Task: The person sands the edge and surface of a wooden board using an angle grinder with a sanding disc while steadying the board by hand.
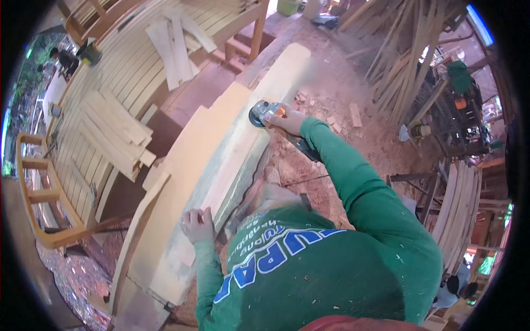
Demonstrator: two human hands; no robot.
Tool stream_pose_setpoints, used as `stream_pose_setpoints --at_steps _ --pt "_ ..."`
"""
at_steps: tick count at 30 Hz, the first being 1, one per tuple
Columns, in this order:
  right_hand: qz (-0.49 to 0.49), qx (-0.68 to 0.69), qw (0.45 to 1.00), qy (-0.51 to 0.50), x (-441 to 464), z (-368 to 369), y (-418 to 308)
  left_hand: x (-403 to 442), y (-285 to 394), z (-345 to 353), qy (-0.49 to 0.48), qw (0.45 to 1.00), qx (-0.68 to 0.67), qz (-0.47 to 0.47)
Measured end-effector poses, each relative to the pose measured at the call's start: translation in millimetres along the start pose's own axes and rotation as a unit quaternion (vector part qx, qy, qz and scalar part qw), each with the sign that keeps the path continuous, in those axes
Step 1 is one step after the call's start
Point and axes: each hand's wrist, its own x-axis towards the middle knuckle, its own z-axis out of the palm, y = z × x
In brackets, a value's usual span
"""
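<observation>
Head view: the right hand (pixel 287 119) is clamped on a grinder (pixel 269 108), its disc (pixel 254 117) against the beam (pixel 229 151) toward the far end. The left hand (pixel 197 224) rests nearer on it, fingers slightly apart.

Landmark: long pale wooden beam (pixel 221 160). On it, far half: grey metal angle grinder (pixel 264 107); near half: left hand (pixel 197 225). Left of it: slatted tan wooden platform (pixel 118 63), loose planks (pixel 116 129) atop. Right: thin brown wooden strips (pixel 400 60).
</observation>
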Motion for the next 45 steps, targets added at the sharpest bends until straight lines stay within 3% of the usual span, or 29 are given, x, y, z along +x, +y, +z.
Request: stream_pose_setpoints --at_steps 4,9,16,22,25,28,34,37,38,39,45 --pt "0.007 0.045 0.999 0.003 11.9 -29.2 4.1 -2.0 -5.6 4.4 0.021 0.999 0.017 0.022" --pt "-0.002 -0.049 0.999 -0.008 -8.8 -19.1 -5.8 -1.2 -1.8 3.1 0.014 1.0 0.017 -0.007" --pt "0.003 0.011 0.999 -0.034 8.4 -35.3 4.1 0.0 14.1 -7.8 0.012 1.0 0.014 -0.021" --pt "-0.025 -0.022 0.997 -0.068 -41.4 15.9 -23.4 -2.4 -0.3 -1.3 0.029 0.999 -0.011 0.011" --pt "-0.074 -0.045 0.992 -0.088 -77.5 43.9 -51.7 -8.3 -10.4 -4.6 0.039 0.998 -0.04 0.005" --pt "-0.065 -0.044 0.989 -0.122 -100.2 79.3 -71.2 -27.4 -29.6 -17.0 0.057 0.997 -0.045 -0.021" --pt "-0.126 -0.035 0.979 -0.159 -126.2 151.4 -83.2 -95.5 -103.9 -53.0 0.1 0.991 0.043 -0.08" --pt "-0.143 -0.023 0.972 -0.186 -131.9 187.7 -83.8 -121.2 -142.2 -62.4 0.136 0.986 0.08 -0.062" --pt "-0.154 0.008 0.967 -0.201 -128.8 201.1 -78.6 -127.5 -154.6 -65.2 0.145 0.978 0.149 -0.009" --pt "-0.167 0.015 0.959 -0.228 -139.9 202.0 -97.1 -124.4 -141.8 -78.8 0.165 0.979 0.072 -0.099" --pt "-0.171 -0.04 0.947 -0.268 -164.9 240.7 -128.0 -134.8 -149.0 -82.8 0.163 0.973 0.031 -0.16"
